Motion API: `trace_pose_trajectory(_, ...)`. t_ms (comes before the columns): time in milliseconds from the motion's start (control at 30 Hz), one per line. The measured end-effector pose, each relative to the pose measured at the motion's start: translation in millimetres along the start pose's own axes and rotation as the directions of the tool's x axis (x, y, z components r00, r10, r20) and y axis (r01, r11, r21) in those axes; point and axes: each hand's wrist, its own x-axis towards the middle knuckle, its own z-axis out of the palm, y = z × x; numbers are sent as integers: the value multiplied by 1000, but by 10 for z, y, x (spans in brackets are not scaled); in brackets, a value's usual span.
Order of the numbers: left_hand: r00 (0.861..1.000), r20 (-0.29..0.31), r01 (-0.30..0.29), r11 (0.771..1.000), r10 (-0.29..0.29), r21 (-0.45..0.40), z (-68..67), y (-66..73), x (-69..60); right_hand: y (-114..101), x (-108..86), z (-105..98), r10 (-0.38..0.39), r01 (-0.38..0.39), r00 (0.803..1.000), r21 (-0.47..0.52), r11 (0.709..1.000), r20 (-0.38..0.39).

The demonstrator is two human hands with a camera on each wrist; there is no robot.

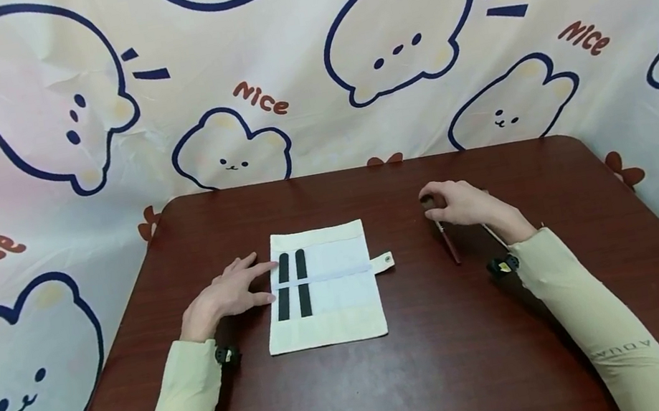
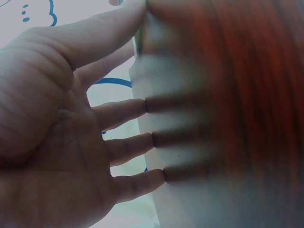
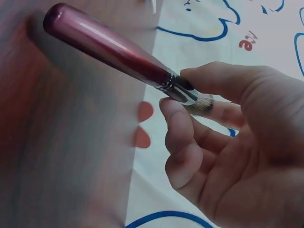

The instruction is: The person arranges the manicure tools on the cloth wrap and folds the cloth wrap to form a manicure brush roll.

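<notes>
Head view: worn on your head, facing forward and down; the widest and farthest, spanning table (image 1: 360, 389), cloth (image 1: 316, 127), your left hand (image 1: 224, 299) and right hand (image 1: 466, 203). Left wrist view: very near, looking across your left hand; table edge steeply slanted. Right wrist view: very near, facing your right hand and brush (image 3: 114, 52); edge likewise slanted. Shared, head and right wrist: right hand, brush. Shared by all: table, cloth.
</notes>
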Motion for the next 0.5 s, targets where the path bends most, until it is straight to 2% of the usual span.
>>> trace_pose_trajectory(200, 1000, 1, -3, 1000, 3, -5, -4, 1, -1, -115, 51, -5, -57, 56, 998, 122, 991, 3)
trace_pose_trajectory(367, 1000, 0, -7, 1000, 7, -7, -4, 0, -8, -200, 115, -8, -121, 120, 993, 238, 964, -8)
trace_pose_trajectory(500, 1000, -7, -17, 1000, 17, -9, 4, -5, -12, -255, 196, 11, -137, 137, 990, 317, 938, -22)
